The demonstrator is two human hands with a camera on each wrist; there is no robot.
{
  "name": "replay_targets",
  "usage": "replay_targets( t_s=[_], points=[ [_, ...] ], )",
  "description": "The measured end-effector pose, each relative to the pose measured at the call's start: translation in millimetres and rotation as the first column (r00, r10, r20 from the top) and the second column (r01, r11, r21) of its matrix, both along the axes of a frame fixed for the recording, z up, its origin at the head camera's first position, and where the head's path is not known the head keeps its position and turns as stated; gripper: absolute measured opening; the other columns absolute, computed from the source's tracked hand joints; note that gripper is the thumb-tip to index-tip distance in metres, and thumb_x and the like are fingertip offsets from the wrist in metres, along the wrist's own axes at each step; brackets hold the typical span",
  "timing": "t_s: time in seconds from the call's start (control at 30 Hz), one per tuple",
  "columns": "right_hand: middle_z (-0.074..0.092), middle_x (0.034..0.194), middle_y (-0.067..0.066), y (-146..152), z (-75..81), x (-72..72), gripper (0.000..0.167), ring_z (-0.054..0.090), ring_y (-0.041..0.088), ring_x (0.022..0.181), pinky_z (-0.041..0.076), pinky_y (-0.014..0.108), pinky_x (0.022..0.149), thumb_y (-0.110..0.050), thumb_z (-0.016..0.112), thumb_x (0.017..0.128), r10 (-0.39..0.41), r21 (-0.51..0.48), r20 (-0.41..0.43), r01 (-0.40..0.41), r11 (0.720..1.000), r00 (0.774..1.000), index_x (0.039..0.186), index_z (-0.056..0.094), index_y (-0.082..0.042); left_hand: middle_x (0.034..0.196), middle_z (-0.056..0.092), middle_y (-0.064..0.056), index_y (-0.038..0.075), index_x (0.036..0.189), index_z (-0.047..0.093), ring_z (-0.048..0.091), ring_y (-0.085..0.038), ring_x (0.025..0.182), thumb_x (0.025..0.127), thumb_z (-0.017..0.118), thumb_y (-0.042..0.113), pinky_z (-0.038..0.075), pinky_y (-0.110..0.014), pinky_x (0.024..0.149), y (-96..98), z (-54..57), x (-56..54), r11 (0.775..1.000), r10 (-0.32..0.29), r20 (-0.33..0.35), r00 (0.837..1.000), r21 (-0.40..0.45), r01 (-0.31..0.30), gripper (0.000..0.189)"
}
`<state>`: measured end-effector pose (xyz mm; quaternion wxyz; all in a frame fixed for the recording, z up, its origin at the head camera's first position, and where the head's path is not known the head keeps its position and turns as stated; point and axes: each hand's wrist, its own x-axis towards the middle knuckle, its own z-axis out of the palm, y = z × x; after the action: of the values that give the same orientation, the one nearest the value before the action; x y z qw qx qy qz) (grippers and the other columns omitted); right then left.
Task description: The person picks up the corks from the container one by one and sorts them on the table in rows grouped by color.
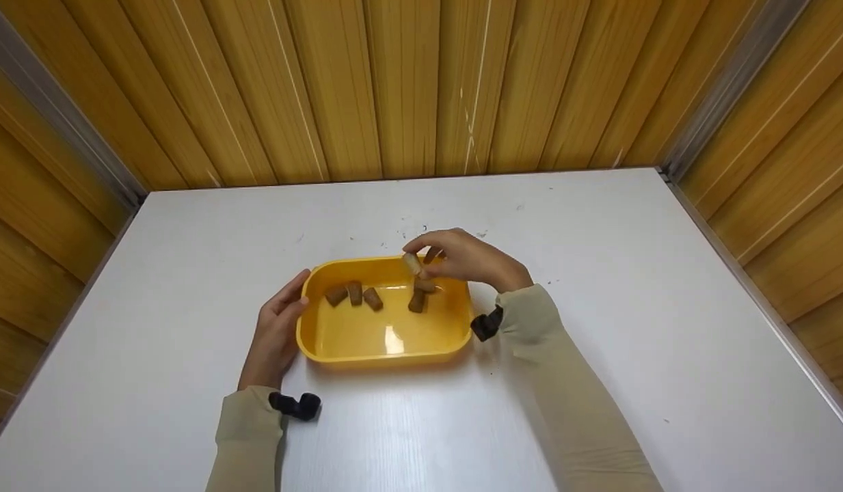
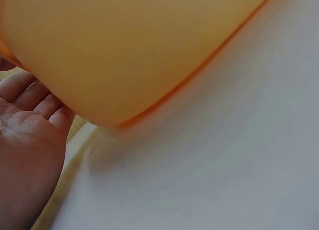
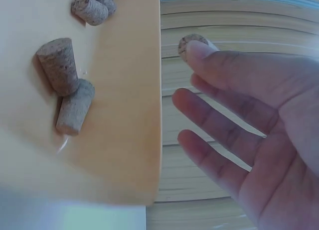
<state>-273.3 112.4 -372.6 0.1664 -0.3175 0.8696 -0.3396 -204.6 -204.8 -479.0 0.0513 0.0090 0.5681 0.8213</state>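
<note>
A yellow plastic tub stands on the white table, with several brown tapered corks lying in it. My left hand holds the tub's left side, thumb at the rim and fingers along the outer wall; the left wrist view shows the palm beside that wall. Over the tub's far right part, my right hand pinches a cork between thumb and forefinger, its other fingers spread. Below it, one cork touches another cork. Toward the tub's left end lie three corks.
The white table reaches to wood-patterned walls at the back and sides, with grey metal posts in the corners. Small dark specks lie behind the tub. A black camera mount sits on the right wrist, another mount on the left.
</note>
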Motion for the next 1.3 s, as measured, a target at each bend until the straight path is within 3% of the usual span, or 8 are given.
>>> replay_targets(
  t_s=[0.33, 0.6, 0.97, 1.3],
  points=[
    [0.061, 0.131, 0.005, 35.6, -9.1, 5.9, 0.042, 0.059, 0.027, 0.114, 0.047, 0.047, 0.103, -0.014, 0.066, 0.090, -0.083, -0.100, -0.099, 0.073, 0.992, 0.992, 0.131, 0.058, -0.012, 0.158, 0.029, -0.003, 0.005, 0.150, 0.029, 0.029, -0.013, 0.145, 0.099, 0.044, 0.004, 0.037, -0.020, 0.110, -0.1, 0.1, -0.2, 1.000, -0.008, -0.009, 1.000, 0.009, 0.008, 0.053],
    [0.061, 0.127, 0.009, 57.3, -19.7, 6.4, 0.042, 0.057, 0.034, 0.113, 0.049, 0.050, 0.100, -0.010, 0.070, 0.086, -0.144, -0.181, -0.172, 0.113, 0.977, 0.974, 0.126, 0.061, -0.007, 0.157, 0.029, -0.005, 0.004, 0.150, 0.029, 0.029, -0.015, 0.145, 0.098, 0.041, 0.000, 0.038, -0.020, 0.110, 0.6, -0.3, 0.0, 0.999, -0.001, -0.012, 1.000, 0.035, 0.002, 0.054],
    [0.061, 0.127, 0.012, 87.8, -38.8, 7.9, 0.042, 0.057, 0.037, 0.113, 0.050, 0.053, 0.097, -0.006, 0.071, 0.084, -0.230, -0.226, -0.156, 0.192, 0.955, 0.960, 0.125, 0.062, -0.005, 0.158, 0.028, -0.006, 0.004, 0.151, 0.027, 0.028, -0.015, 0.146, 0.099, 0.040, 0.000, 0.037, -0.020, 0.110, 0.3, 0.5, 0.5, 1.000, -0.002, -0.016, 1.000, 0.031, 0.002, 0.054],
    [0.061, 0.126, 0.013, 115.1, -54.4, 9.6, 0.043, 0.058, 0.036, 0.113, 0.051, 0.051, 0.096, -0.002, 0.070, 0.084, -0.290, -0.200, -0.138, 0.261, 0.944, 0.947, 0.126, 0.060, -0.004, 0.157, 0.031, -0.005, 0.004, 0.150, 0.028, 0.029, -0.015, 0.145, 0.098, 0.042, 0.001, 0.037, -0.020, 0.110, 0.5, 0.3, -0.6, 1.000, 0.014, -0.015, 1.000, 0.005, -0.014, 0.054]
  ],
)
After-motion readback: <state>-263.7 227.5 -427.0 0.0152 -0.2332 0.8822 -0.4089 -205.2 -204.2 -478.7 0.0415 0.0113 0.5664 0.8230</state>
